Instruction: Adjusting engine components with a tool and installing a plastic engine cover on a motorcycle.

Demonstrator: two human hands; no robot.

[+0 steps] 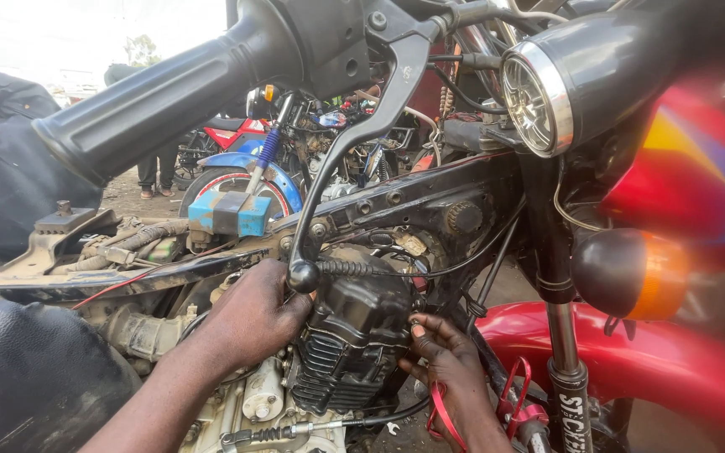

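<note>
Nearest to the camera, a black handlebar grip crosses the upper left of the view, and from it a black brake lever hangs down and ends in a small ball just above the engine. Beside it on the right is a round chrome-rimmed headlight, and lower right an orange turn signal.

Under these parts the two hands work on the black engine cylinder head, which sits in the middle of the frame, below the black frame tube and above the grey, dirty crankcase. The left hand is pressed against the left side of the cylinder head, with the fingers curled and going behind it (the fingertips are hidden, so I cannot tell if they pinch something). The right hand is at the right side of the head; its thumb and first fingers are closed together on a small bolt at the edge of the head. A red band is around this wrist.

To the right stand the red front fender and the fork leg. Farther back, a blue block rests on the stripped frame, and behind it other motorcycles are parked on the dirt ground, where a person's legs are also visible.
</note>
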